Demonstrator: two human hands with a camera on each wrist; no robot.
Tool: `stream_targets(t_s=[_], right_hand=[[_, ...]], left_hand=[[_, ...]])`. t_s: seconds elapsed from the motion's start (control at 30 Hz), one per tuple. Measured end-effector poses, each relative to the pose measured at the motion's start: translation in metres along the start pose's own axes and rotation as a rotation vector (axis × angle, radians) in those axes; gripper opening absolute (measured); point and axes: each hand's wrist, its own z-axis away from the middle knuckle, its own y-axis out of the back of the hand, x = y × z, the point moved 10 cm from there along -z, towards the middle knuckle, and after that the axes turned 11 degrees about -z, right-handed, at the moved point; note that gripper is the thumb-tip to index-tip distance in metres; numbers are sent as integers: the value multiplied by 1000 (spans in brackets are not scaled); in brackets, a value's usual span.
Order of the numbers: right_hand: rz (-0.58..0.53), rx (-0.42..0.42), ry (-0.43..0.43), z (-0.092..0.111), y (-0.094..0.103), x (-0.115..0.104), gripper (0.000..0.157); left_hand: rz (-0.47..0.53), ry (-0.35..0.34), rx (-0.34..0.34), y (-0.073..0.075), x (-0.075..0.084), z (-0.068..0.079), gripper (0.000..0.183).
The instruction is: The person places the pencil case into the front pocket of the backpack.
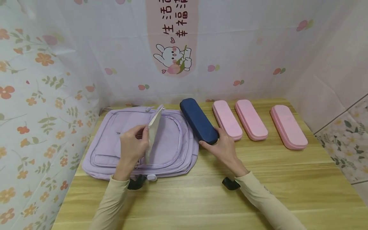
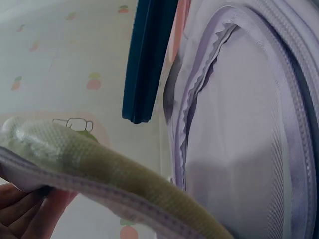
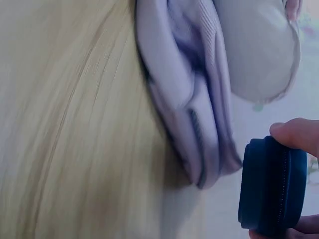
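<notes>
Pinched between thumb on one side and fingers on the other, the navy case point(image 1: 198, 121) is held by its near end in the right hand point(image 1: 222, 148), the digits spread only as wide as the case itself. From that grip its long axis runs away from the person and slants off to the left, so most of its length sticks out ahead of the hand, with the far end free. From where I stand, it seems to be off the table point(image 1: 184, 201), right beside the right-hand edge of the lavender backpack point(image 1: 106, 137). Over there the left hand point(image 1: 133, 142) pinches the edge of a pale-lined flap point(image 1: 153, 131) and holds it up on edge, leaving the rounded front pocket point(image 1: 169, 140) bared on the side facing the case. What matters, to my eye, is that the pocket lies just left of the case and stretches much the same way, so a sideways shift with a slight turn ought to line them up. Of the two, the left hand is nearer the pocket. Three pink cases point(image 1: 227, 119) lie to the right.
</notes>
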Motion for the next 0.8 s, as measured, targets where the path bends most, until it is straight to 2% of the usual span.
stream_targets(t_s=[0.27,0.43,0.57,0.8], right_hand=[[-68,-91,60,7,-17,-24,77],[-92,-171,71,10,-30,-28,79],[-125,-231,89,12,-39,-32,77],[-165,-342,79,11,-59,-38,75]], left_hand=[[52,87,39,12,-12,-3,13],[83,151,47,19,-19,-4,14],[114,176,58,23,-21,-5,14],[218,256,64,28,-32,-6,13]])
